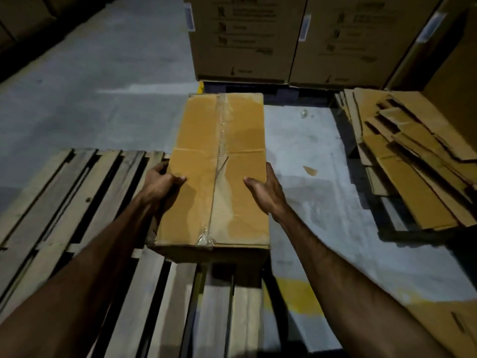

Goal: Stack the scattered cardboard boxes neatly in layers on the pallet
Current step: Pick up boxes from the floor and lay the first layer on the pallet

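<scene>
A sealed cardboard box [216, 171], taped along its top seam, sits between the two hands, its near end over the right edge of the wooden pallet [64, 202] and its far end reaching out past the slats over the grey floor [90, 86]. Whether its base already rests on the wood or hangs just above it cannot be told from this view.

The left hand [161, 180] grips the box's left side, thumb hooked over the top face and fingers curled down the wall. The right hand [263, 187] presses flat against the right side, fingers straight and thumb spread onto the top.

No other box lies on the slats in view, so this looks like the first box of the bottom layer, in the carrying-and-placing step. The next move probably calls for drawing the box left and toward the person until its whole base is over the slats, squared to a pallet edge, then lowering it and freeing both hands.

Beyond the right hand lies a heap of flattened cardboard [413, 161]; ahead of both hands stand tall printed cartons [245, 37].
</scene>
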